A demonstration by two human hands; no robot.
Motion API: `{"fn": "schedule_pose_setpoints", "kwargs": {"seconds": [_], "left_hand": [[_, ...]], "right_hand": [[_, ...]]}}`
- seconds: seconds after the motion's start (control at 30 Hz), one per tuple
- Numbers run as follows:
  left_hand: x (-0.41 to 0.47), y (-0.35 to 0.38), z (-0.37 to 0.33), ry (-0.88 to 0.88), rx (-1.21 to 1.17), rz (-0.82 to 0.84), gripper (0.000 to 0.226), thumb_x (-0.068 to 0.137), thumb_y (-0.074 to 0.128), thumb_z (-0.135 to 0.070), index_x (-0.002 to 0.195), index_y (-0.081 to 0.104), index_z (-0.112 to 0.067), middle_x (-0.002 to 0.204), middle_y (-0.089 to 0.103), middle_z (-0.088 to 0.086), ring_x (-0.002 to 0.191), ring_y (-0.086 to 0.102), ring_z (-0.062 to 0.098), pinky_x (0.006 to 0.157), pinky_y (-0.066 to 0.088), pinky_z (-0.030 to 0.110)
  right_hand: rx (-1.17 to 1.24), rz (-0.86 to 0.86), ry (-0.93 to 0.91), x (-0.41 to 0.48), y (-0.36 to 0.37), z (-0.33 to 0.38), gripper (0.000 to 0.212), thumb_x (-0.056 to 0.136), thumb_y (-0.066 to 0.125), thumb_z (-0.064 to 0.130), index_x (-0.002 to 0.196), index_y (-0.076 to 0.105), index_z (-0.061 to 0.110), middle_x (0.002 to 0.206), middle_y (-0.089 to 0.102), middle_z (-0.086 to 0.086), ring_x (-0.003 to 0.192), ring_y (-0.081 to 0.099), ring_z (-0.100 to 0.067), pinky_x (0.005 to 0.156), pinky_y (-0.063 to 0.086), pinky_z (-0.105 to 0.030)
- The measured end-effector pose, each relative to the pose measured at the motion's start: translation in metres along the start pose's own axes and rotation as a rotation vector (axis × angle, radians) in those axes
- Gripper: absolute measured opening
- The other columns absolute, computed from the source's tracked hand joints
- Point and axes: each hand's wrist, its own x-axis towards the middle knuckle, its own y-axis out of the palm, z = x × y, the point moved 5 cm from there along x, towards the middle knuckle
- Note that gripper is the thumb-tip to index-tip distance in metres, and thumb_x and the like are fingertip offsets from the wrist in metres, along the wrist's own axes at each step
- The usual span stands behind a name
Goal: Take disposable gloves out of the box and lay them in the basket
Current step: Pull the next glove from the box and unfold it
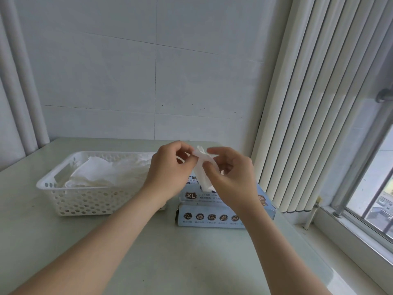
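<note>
Right now we have one thin white glove [202,167] up in the air, w/ its bottom end still going down into the slot of the blue box [225,209]. Our left hand [168,169] pinches the top of it at about 9 o'clock, fingers pressed together on the plastic. Our right hand [231,173] pinches it at about 3 o'clock, thumb and one finger on it, the other fingers curled loose.

The white basket [70,201] sits on the desk [170,252] at 9 o'clock from the box, just beside it, w/ a soft pile of gloves [102,173] inside already.

What could go wrong, we think:
- The glove is so thin it may tear if both hands tug apart.
- A 2nd glove may cling and come out w/ it.
- Nobody holds the box, so a hard pull may lift or slide it.
- The glove may flop over the basket rim, not in.
</note>
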Motion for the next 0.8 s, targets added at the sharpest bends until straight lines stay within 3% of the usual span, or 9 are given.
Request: {"fn": "schedule_pose_setpoints", "kwargs": {"seconds": [0.13, 0.23, 0.3, 0.37, 0.5, 0.57, 0.63, 0.7, 0.8], "left_hand": [[0.000, 0.003, 0.003, -0.219, -0.265, 0.071, 0.012, 0.099, 0.069, -0.015, 0.110, 0.065, -0.013, 0.094, 0.075, 0.008, 0.074, 0.079, 0.022, 0.077, 0.066, 0.046], [-0.002, 0.009, -0.001, -0.332, -0.366, 0.201, 0.022, 0.103, 0.056, -0.018, 0.112, 0.069, -0.003, 0.095, 0.079, 0.015, 0.084, 0.080, 0.028, 0.084, 0.065, 0.050], [-0.003, 0.011, -0.007, -0.331, -0.380, 0.278, 0.038, 0.104, 0.051, -0.032, 0.103, 0.076, -0.003, 0.094, 0.080, 0.012, 0.089, 0.079, 0.028, 0.091, 0.064, 0.049], [-0.004, 0.011, -0.010, -0.295, -0.337, 0.320, 0.048, 0.104, 0.054, -0.046, 0.091, 0.076, -0.006, 0.085, 0.079, 0.008, 0.085, 0.079, 0.026, 0.093, 0.062, 0.047], [-0.004, 0.010, -0.008, -0.191, -0.213, 0.277, 0.035, 0.100, 0.065, -0.048, 0.096, 0.078, -0.016, 0.087, 0.080, 0.009, 0.086, 0.079, 0.026, 0.093, 0.062, 0.049], [-0.001, 0.005, -0.005, -0.164, -0.185, 0.173, 0.031, 0.104, 0.061, -0.041, 0.093, 0.078, -0.018, 0.085, 0.079, 0.003, 0.085, 0.077, 0.022, 0.088, 0.064, 0.046], [0.003, 0.002, -0.004, -0.116, -0.121, 0.126, 0.035, 0.107, 0.056, -0.038, 0.089, 0.074, -0.013, 0.080, 0.073, 0.005, 0.078, 0.070, 0.025, 0.077, 0.059, 0.043], [0.006, 0.000, -0.005, -0.039, -0.021, 0.166, 0.041, 0.108, 0.053, -0.038, 0.088, 0.069, -0.007, 0.075, 0.060, 0.005, 0.071, 0.055, 0.021, 0.069, 0.046, 0.037], [0.008, 0.003, -0.008, 0.048, 0.042, 0.314, 0.044, 0.109, 0.049, -0.042, 0.096, 0.068, -0.004, 0.082, 0.063, 0.015, 0.074, 0.054, 0.023, 0.071, 0.045, 0.041]], "right_hand": [[0.100, 0.002, 0.027, -0.002, 0.000, 0.003, 0.003, 0.094, 0.077, 0.018, 0.095, 0.081, 0.018, 0.077, 0.078, 0.001, 0.071, 0.075, -0.024, 0.063, 0.062, -0.044], [0.174, -0.007, 0.033, -0.004, 0.000, 0.008, 0.008, 0.095, 0.079, 0.023, 0.094, 0.079, 0.015, 0.067, 0.075, -0.001, 0.060, 0.070, -0.018, 0.053, 0.054, -0.033], [0.187, 0.029, 0.056, -0.006, 0.006, 0.010, 0.014, 0.096, 0.079, 0.028, 0.096, 0.080, 0.014, 0.069, 0.076, 0.001, 0.061, 0.071, -0.012, 0.057, 0.058, -0.029], [0.196, 0.127, 0.049, -0.008, 0.013, 0.012, 0.011, 0.100, 0.073, 0.019, 0.103, 0.081, 0.013, 0.081, 0.080, 0.001, 0.075, 0.077, -0.014, 0.071, 0.065, -0.038], [0.273, 0.271, 0.035, -0.011, 0.019, 0.017, 0.032, 0.097, 0.052, -0.007, 0.099, 0.080, 0.008, 0.078, 0.078, 0.000, 0.061, 0.064, -0.014, 0.057, 0.048, -0.019], [0.286, 0.246, 0.070, -0.011, 0.017, 0.016, 0.031, 0.098, 0.055, -0.004, 0.102, 0.082, 0.010, 0.083, 0.080, -0.005, 0.056, 0.064, -0.021, 0.054, 0.048, -0.022], [0.249, 0.093, 0.077, -0.010, 0.011, 0.012, 0.016, 0.097, 0.066, 0.005, 0.096, 0.081, 0.011, 0.079, 0.079, -0.004, 0.055, 0.065, -0.021, 0.055, 0.052, -0.029], [0.140, -0.079, 0.041, -0.007, 0.002, 0.006, 0.013, 0.092, 0.073, 0.009, 0.099, 0.077, 0.019, 0.085, 0.076, 0.002, 0.069, 0.069, -0.013, 0.064, 0.056, -0.034], [0.107, 0.055, -0.004, -0.004, 0.006, 0.002, 0.039, 0.096, 0.067, 0.013, 0.129, 0.066, 0.033, 0.115, 0.075, 0.010, 0.107, 0.070, -0.009, 0.090, 0.056, -0.039]]}}
